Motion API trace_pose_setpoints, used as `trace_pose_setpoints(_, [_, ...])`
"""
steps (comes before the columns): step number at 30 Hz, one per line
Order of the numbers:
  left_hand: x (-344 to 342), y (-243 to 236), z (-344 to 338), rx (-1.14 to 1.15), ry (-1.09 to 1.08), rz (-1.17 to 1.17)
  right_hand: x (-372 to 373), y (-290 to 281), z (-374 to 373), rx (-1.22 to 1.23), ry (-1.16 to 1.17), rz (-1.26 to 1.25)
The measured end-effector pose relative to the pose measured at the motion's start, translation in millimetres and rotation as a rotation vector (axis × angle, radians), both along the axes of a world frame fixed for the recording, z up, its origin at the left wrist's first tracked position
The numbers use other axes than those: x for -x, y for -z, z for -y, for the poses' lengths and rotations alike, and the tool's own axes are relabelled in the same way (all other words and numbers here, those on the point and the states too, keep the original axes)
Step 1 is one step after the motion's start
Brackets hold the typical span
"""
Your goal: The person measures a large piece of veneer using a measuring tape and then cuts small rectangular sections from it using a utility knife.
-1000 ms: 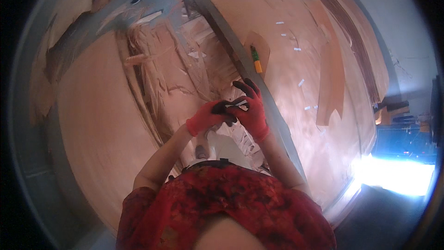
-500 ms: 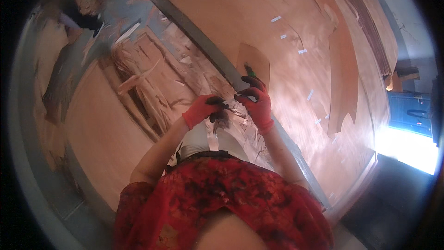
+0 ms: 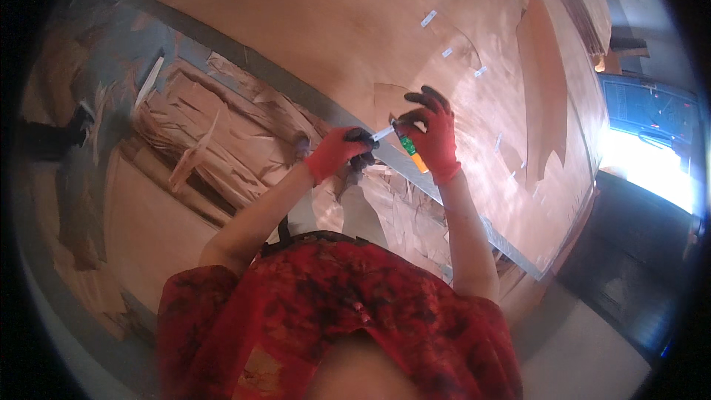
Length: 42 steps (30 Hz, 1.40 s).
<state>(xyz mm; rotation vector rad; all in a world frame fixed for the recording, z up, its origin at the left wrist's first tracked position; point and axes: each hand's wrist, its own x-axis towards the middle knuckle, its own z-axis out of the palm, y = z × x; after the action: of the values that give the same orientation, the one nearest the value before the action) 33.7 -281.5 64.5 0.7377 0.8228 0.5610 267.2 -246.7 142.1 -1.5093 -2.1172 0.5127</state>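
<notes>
My left hand (image 3: 344, 152), in a red glove with dark fingertips, is closed in a pinch on one end of a short white strip of tape (image 3: 383, 133). The strip stretches toward my right hand (image 3: 433, 130), gloved alike. Between that thumb and forefinger is the top of a slim hand tool with a green-and-yellow handle (image 3: 409, 148), pointing down toward me; its kind cannot be made out. My other right fingers are raised and spread. Both hands are above the near edge of a table covered with brown veneer sheet (image 3: 333, 22).
Several white tape pieces (image 3: 446, 52) are stuck on the sheet. A long veneer strip (image 3: 544, 81) lies to the right. Left of the table's grey edge (image 3: 222, 52) is a heap of torn veneer scraps (image 3: 215, 133). A blue cabinet-like object (image 3: 644, 111) stands far right.
My view has turned and the scene has shifted. My right hand has risen slightly to the right, and the green-and-yellow tool now hangs below its fingertips. The white strip shows between my hands.
</notes>
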Motion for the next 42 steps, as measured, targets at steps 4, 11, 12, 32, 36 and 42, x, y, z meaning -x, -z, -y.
trace_pose_setpoints(4, [-3.7, 20.5, -18.6, 0.126, -0.123, 0.032, 7.7, 26.7, -42.1, -0.065, 0.038, 0.097])
trace_pose_setpoints(11, [-12.4, 44.2, -43.5, 0.201, -0.279, -0.117, 8.1, 78.8, -79.4, -0.102, -0.008, 0.152])
trace_pose_setpoints(12, [-12.3, 47.3, -43.9, 0.194, -0.293, -0.124, 9.4, 82.9, -81.9, -0.095, -0.017, 0.154])
trace_pose_setpoints(32, [-27.1, 49.9, -45.9, 0.232, -0.396, -0.173, 17.3, 70.7, -31.6, -0.129, -0.174, 0.561])
trace_pose_setpoints(36, [-16.6, 42.3, -48.9, 0.058, -0.288, -0.257, 24.8, 87.4, -24.3, -0.155, -0.254, 0.647])
trace_pose_setpoints(42, [40.8, 52.7, -64.1, -0.581, 0.08, -1.025, 29.5, 100.5, -22.9, -0.158, -0.26, 0.657])
